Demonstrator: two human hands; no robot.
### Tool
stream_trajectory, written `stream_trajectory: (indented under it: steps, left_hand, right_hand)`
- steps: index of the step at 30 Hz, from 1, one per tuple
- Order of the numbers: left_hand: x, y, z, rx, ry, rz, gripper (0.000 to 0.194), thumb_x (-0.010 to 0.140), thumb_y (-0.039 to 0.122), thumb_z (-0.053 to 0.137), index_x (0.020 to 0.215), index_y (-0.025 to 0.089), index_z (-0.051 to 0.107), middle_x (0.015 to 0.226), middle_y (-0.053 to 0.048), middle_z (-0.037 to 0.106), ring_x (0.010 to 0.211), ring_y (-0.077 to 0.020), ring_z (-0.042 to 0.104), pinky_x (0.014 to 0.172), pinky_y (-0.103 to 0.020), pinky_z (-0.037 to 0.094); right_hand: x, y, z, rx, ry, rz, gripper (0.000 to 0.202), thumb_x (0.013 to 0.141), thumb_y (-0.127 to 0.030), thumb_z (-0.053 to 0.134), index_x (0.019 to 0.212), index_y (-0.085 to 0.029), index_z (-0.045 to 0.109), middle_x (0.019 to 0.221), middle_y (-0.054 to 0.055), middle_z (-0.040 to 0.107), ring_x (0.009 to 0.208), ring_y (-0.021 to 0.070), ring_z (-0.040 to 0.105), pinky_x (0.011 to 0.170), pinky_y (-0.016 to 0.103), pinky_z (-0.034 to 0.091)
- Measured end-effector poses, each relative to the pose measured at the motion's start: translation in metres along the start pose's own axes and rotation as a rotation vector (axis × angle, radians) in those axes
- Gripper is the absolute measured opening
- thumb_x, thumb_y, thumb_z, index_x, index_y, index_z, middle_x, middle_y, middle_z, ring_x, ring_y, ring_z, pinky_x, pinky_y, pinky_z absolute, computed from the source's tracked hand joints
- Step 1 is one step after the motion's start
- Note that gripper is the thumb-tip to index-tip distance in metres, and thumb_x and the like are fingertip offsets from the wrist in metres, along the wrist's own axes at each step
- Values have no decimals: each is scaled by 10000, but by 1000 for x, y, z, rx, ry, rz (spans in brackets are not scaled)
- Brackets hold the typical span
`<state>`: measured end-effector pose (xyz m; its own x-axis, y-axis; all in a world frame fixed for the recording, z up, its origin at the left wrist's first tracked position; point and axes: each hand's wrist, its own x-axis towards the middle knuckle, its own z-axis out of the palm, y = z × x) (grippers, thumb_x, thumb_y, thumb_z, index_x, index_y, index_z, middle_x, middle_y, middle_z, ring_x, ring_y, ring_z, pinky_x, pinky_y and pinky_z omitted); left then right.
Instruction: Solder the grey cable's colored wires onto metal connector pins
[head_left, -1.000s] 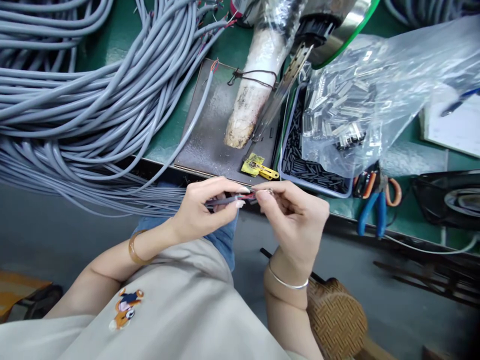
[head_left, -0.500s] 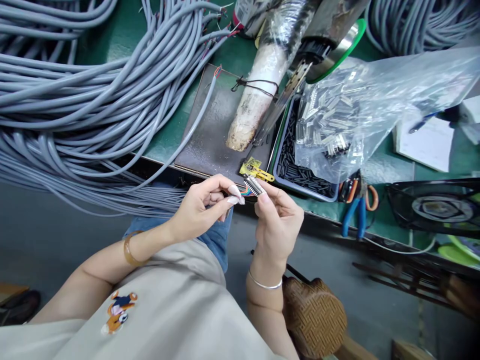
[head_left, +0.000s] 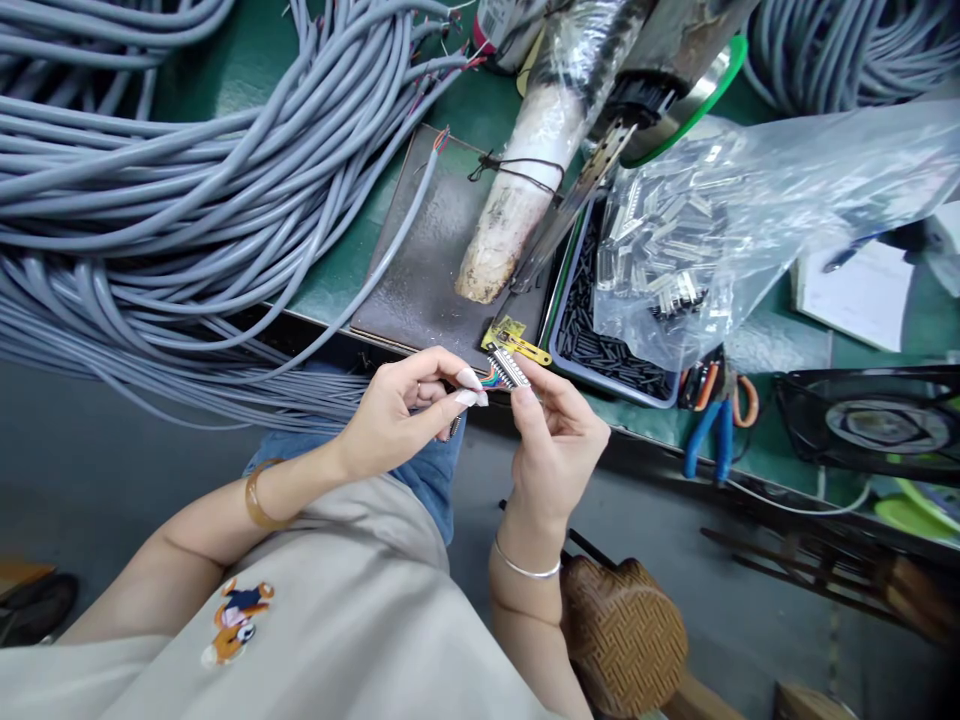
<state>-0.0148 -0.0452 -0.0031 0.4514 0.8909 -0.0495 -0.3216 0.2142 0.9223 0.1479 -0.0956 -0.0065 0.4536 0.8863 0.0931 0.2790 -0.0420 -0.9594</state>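
A metal multi-pin connector (head_left: pixel 508 368) is pinched between the thumb and fingers of my right hand (head_left: pixel 556 445), just off the table's front edge. Thin coloured wires (head_left: pixel 490 379) run from its pin row toward my left hand (head_left: pixel 405 415). That hand is closed, its thumb and index finger pinching the wires, with white coverings on the fingertips. Below its curled fingers a small dark ridged piece shows in part. Close behind the connector lies a flat yellow tool (head_left: pixel 529 347) on a scrap of yellow material.
Grey cables (head_left: pixel 225 190) fill the left side. A white-wrapped rod (head_left: pixel 510 210) and a soldering iron (head_left: pixel 574 205) slant over a dark board (head_left: pixel 420 265). At right are a tray of black pieces (head_left: pixel 611 365), a plastic bag (head_left: pixel 667 230), blue-handled pliers (head_left: pixel 709 435) and a fan (head_left: pixel 870 418).
The connector has rolled slightly in my right fingers, so more of its pinned face shows. My left hand keeps its pinch. The view has shifted a little.
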Motion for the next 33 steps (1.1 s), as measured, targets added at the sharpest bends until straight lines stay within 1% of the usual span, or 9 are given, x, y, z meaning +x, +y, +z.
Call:
stream_trajectory:
  steps: [3,6,8,10,12,15,25,30,33]
  left_hand:
    - [1,4,-3,-72,-31,-79,235,885,315,754,921,154,587,801,-26,720,473,-40,562,469,-156,497]
    - [3,9,-7,-163,-115,-182,301,889,370,762,933,166,545,806,-32,747,441,-53,583,418,-157,478]
    - [4,11,-9,-204,-160,-229,322,885,380,771,941,166,537,793,-29,751,420,-55,582,391,-149,456]
    - [5,12,-10,-213,-168,-252,322,883,369,776,943,165,535,771,-18,746,405,-51,574,381,-142,444]
    - [6,11,-11,-196,-154,-255,309,886,352,775,944,166,536,748,0,732,394,-44,563,379,-138,441]
    - [6,11,-12,-164,-147,-252,308,883,352,775,945,168,537,740,10,725,392,-42,558,377,-136,436]
    - [6,11,-15,-143,-130,-261,327,863,366,788,948,171,539,782,-12,755,404,-48,566,375,-145,424]
    - [6,8,-16,-172,-124,-265,324,866,348,785,979,170,539,796,-21,767,405,-52,572,377,-147,428]
    - [6,7,-17,-163,-117,-281,345,861,361,789,1010,171,542,806,-30,774,402,-56,570,379,-154,429]
  right_hand:
    - [1,3,-5,-64,-34,-67,327,865,-439,764,1141,-267,790,1131,74,784,529,77,536,436,237,350]
    - [1,3,-8,-48,-68,-128,280,868,-413,769,1110,-275,793,1210,82,774,500,59,502,420,237,324]
    - [2,0,-7,-36,-87,-99,235,872,-396,769,1058,-256,798,1091,73,802,514,73,545,433,232,372]
    - [2,-5,-4,-33,-102,-39,243,879,-403,755,1053,-236,789,886,44,799,540,102,606,470,234,454]
    - [4,-10,-2,-26,-119,9,287,891,-406,730,1117,-234,772,731,9,754,562,126,644,514,248,517]
    - [6,-14,0,-1,-153,32,319,904,-375,706,1194,-253,758,641,-20,709,566,131,650,516,246,522]
    - [6,-15,2,21,-159,44,305,906,-321,706,1195,-251,777,722,3,763,588,128,656,503,245,511]
    - [5,-13,2,4,-160,44,320,912,-336,705,1211,-243,770,755,13,776,524,110,604,500,256,519]
    - [5,-12,2,-22,-153,31,322,915,-343,703,1215,-246,769,773,20,781,548,117,616,503,255,513]
